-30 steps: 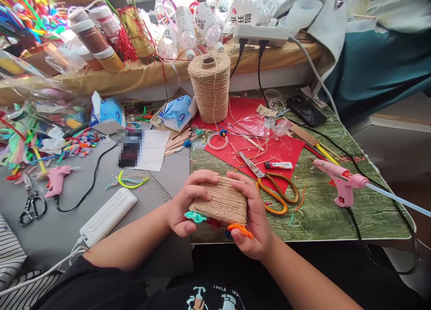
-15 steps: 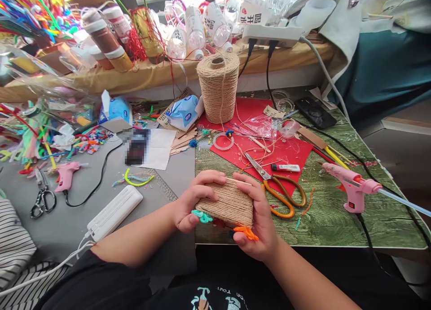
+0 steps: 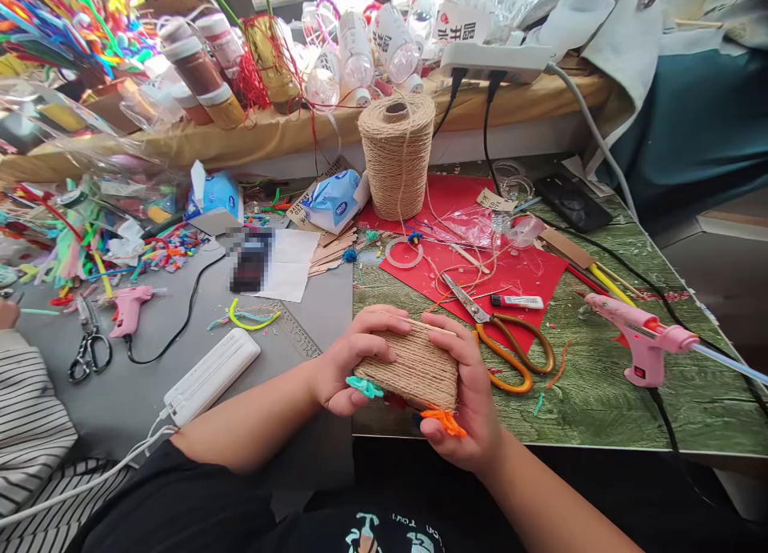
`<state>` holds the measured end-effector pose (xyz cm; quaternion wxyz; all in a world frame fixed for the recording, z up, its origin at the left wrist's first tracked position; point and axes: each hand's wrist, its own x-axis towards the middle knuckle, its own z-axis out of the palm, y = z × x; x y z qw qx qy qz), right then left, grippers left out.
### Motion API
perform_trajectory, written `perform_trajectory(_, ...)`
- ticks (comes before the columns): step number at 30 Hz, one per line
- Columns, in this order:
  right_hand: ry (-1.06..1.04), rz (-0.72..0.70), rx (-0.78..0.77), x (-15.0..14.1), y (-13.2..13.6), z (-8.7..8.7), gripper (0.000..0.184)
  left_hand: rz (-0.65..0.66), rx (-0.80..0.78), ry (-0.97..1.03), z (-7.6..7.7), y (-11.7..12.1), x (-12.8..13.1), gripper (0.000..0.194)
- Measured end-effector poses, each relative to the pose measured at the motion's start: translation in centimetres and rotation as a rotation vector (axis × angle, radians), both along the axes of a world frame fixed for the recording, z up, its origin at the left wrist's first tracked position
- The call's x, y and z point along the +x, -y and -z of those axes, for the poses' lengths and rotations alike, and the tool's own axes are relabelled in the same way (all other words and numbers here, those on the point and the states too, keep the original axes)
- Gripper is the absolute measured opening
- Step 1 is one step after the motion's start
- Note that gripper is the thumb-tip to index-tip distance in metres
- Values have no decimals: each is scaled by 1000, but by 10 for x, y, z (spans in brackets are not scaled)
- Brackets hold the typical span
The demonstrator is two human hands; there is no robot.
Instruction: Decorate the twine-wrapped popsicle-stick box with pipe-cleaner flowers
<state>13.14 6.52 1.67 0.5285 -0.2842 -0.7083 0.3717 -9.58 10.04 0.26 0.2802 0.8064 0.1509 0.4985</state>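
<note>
Between my two hands is a small box-like block wrapped in twine, tilted so that one wound face shows. My left hand grips its left end, fingers over the top edge and thumb below. My right hand wraps round the right end the same way. A turquoise fuzzy decoration pokes out at the lower left edge, an orange one at the lower right near my right thumb. The block's underside is mostly hidden. Orange-handled scissors lie just beyond my right hand.
A big twine spool stands on red paper. A pink glue gun lies right, another left near black-handled scissors. A white power strip sits by my left forearm. Another person's striped sleeve shows far left.
The view has swung slightly left, so the table's things sit further right. Another person's hand has come into sight at the far left. My grip on the twine-wrapped block looks the same.
</note>
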Motion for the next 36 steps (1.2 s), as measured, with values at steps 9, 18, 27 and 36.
perform_trajectory(9, -5, -15, -75, 2, 1, 4, 74, -28, -31, -7, -2, 1, 1, 46)
perform_trajectory(18, -4, -4, -93, 0, 4, 4, 61, -14, -55, -6, 1, 3, 0, 43)
perform_trajectory(27, 3, -54, -74, 0, -1, 6, 85, -51, -66, 11, -2, 2, 0, 43)
perform_trajectory(36, -81, 6, -457, -3, -1, 11, 67, -133, -568, 136, 7, 7, 9, 41)
